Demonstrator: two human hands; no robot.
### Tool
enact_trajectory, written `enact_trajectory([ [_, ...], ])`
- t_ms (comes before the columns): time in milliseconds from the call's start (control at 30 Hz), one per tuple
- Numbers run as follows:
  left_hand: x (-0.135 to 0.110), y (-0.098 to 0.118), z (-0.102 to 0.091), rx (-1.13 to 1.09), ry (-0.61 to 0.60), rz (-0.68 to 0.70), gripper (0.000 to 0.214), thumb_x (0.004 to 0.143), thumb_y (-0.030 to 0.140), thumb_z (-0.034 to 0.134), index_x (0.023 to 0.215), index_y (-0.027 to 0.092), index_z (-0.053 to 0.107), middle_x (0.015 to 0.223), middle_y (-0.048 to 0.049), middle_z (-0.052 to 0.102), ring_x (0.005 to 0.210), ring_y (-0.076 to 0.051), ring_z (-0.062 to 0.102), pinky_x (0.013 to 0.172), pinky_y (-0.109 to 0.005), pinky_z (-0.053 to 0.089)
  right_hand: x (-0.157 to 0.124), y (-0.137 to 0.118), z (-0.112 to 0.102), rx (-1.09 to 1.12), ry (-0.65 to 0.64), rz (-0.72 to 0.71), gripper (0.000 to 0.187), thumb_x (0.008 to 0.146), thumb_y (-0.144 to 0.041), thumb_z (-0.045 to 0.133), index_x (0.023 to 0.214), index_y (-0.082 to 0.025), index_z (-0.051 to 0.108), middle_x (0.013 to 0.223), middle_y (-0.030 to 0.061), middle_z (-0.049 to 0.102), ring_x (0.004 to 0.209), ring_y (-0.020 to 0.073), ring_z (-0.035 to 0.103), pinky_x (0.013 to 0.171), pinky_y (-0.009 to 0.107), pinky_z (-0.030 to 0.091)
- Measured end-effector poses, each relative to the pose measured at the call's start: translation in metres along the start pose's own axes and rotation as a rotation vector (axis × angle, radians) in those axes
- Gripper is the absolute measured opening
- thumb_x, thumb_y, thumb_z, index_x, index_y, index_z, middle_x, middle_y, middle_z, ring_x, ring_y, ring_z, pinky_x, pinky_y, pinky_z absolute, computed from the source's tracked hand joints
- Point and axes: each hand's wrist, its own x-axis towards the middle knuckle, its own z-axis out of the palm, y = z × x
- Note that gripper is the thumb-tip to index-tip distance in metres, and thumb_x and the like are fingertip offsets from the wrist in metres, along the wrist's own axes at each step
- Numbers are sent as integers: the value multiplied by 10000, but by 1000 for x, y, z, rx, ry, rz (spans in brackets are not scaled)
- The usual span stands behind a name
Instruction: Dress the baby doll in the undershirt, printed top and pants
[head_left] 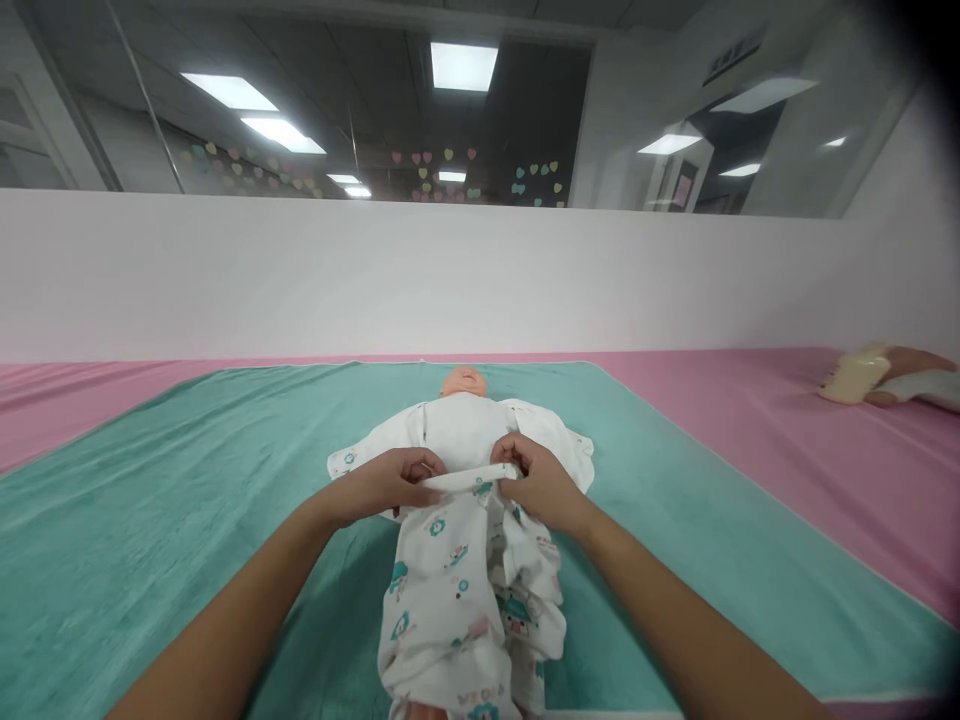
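Observation:
A baby doll (463,380) lies on its back, head away from me, in a white top (465,425) with its sleeves spread to both sides. Printed white baby pants (439,590) cover its legs, bunched more on the right leg. My left hand (394,478) pinches the left end of the waistband, fingers closed. At the right end of the same waistband, my right hand (536,482) is also closed on the cloth. The band is stretched between both hands over the doll's belly. A bit of the doll's skin shows below the pants at the bottom edge.
Under the doll spreads a green sheet (225,480) on a pink cover (720,420). A pale yellow bottle-like object (853,375) lies at the far right beside a partly seen skin-coloured and white thing (919,375). Behind stands a white wall (420,280) with glass above.

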Motion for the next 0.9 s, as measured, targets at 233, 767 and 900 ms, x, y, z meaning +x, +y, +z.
enact_trajectory([
  [233, 9, -17, 0, 324, 346, 89, 325, 733, 369, 522, 540, 186, 334, 537, 56, 277, 488, -85, 252, 467, -234, 176, 7, 16, -7, -92, 63, 142, 160, 694, -326, 581, 721, -200, 486, 598, -59, 398, 538, 96, 355, 501, 219, 264],
  [767, 26, -32, 20, 97, 615, 196, 184, 755, 325, 465, 616, 210, 425, 1356, -51, 464, 1176, -256, 463, 935, -366, 375, 3, 39, -42, 606, -486, 239, 259, 678, -338, 676, 663, -152, 495, 642, -21, 454, 582, 91, 421, 535, 216, 297],
  [900, 31, -40, 17, -7, 684, 116, 208, 740, 296, 488, 593, 211, 369, 1228, -26, 587, 1084, -234, 535, 854, -336, 404, 8, 44, -41, 337, -455, 222, 241, 645, -259, 675, 664, -177, 450, 641, -42, 421, 575, 89, 386, 530, 219, 280],
])
